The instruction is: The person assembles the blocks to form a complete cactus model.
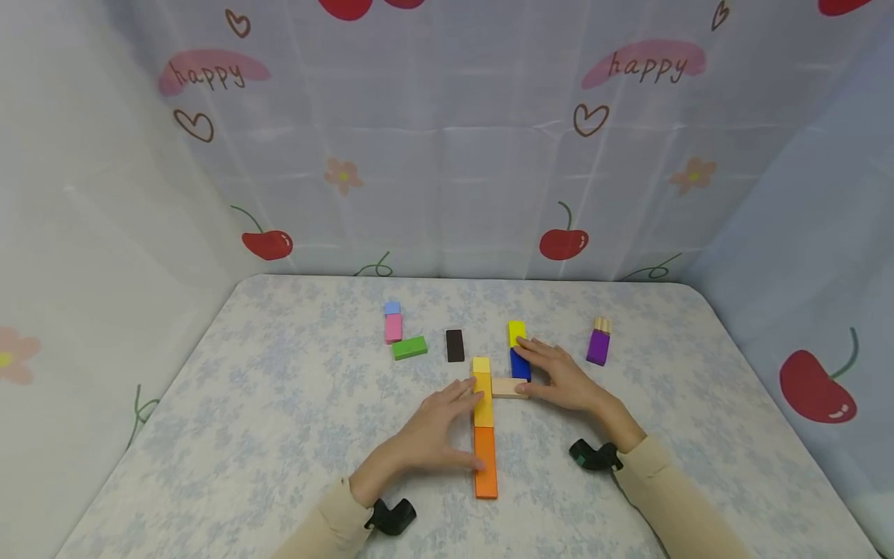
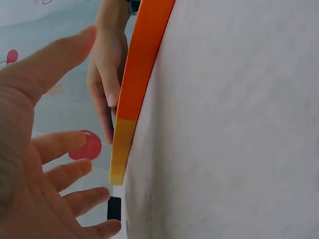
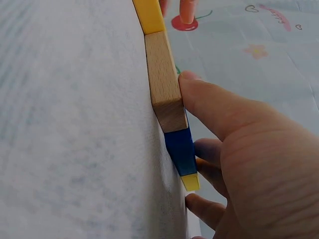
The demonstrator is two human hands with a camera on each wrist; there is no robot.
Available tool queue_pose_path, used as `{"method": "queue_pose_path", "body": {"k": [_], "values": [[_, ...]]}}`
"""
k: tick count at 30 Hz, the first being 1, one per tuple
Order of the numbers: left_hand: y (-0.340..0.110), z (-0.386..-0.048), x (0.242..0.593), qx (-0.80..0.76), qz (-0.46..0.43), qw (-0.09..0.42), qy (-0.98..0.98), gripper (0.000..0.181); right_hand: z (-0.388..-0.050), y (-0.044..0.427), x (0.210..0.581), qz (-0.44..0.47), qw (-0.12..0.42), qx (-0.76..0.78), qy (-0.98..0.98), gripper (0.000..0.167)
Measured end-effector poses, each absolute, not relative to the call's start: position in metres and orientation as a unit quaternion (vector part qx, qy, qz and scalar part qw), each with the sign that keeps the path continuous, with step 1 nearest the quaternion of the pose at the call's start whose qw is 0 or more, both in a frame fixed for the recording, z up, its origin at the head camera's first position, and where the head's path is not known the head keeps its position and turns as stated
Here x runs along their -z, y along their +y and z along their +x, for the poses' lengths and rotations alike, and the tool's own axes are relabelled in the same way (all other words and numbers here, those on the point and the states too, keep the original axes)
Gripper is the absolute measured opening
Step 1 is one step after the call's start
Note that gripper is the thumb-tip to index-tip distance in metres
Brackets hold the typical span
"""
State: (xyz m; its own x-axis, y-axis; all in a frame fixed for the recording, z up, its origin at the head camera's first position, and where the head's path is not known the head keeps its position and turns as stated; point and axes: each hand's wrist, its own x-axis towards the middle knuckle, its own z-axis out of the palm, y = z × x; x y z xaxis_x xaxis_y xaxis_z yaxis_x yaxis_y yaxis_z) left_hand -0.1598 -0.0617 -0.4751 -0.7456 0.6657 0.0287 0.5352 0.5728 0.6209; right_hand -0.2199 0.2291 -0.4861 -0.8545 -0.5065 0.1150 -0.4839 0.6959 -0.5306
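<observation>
An orange block (image 1: 486, 483), an amber block (image 1: 484, 413) and a small pale yellow block (image 1: 481, 364) lie end to end in a column. My left hand (image 1: 434, 428) spreads over its left side, thumb by the orange block and fingertips by the amber one. From the column a plain wooden block (image 3: 163, 69) reaches right. Beyond it a blue block (image 3: 180, 149) and a bright yellow block (image 1: 516, 331) continue away from me. My right hand (image 1: 564, 379) rests on this branch, thumb touching the wooden block, fingers over the blue and yellow ones.
A black block (image 1: 455, 345) lies beyond the column. Farther left are a green block (image 1: 409, 348), a pink block (image 1: 393, 328) and a light blue block (image 1: 393, 307). A purple block (image 1: 598, 348) with small wooden pieces (image 1: 603, 324) lies right. Curtains stand behind the table (image 1: 244, 450).
</observation>
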Motion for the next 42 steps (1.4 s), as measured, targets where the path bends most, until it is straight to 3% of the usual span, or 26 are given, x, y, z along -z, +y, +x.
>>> {"method": "queue_pose_path", "body": {"k": [10,17,27,42], "values": [[-0.068,-0.219,0.467,-0.423,0.251,-0.001,0.870,0.079,-0.220,0.229,0.487,-0.262,0.032,0.281,0.923,0.072],[-0.064,-0.248,0.472,-0.470,0.199,0.021,0.860,0.080,-0.220,0.228,0.487,-0.258,0.037,0.283,0.923,0.071],[-0.057,-0.260,0.482,-0.424,0.125,0.061,0.895,0.083,-0.220,0.226,0.487,-0.257,0.038,0.282,0.924,0.072],[-0.057,-0.265,0.485,-0.435,0.137,0.061,0.888,0.063,-0.220,0.229,0.487,-0.260,0.032,0.281,0.923,0.071]]}}
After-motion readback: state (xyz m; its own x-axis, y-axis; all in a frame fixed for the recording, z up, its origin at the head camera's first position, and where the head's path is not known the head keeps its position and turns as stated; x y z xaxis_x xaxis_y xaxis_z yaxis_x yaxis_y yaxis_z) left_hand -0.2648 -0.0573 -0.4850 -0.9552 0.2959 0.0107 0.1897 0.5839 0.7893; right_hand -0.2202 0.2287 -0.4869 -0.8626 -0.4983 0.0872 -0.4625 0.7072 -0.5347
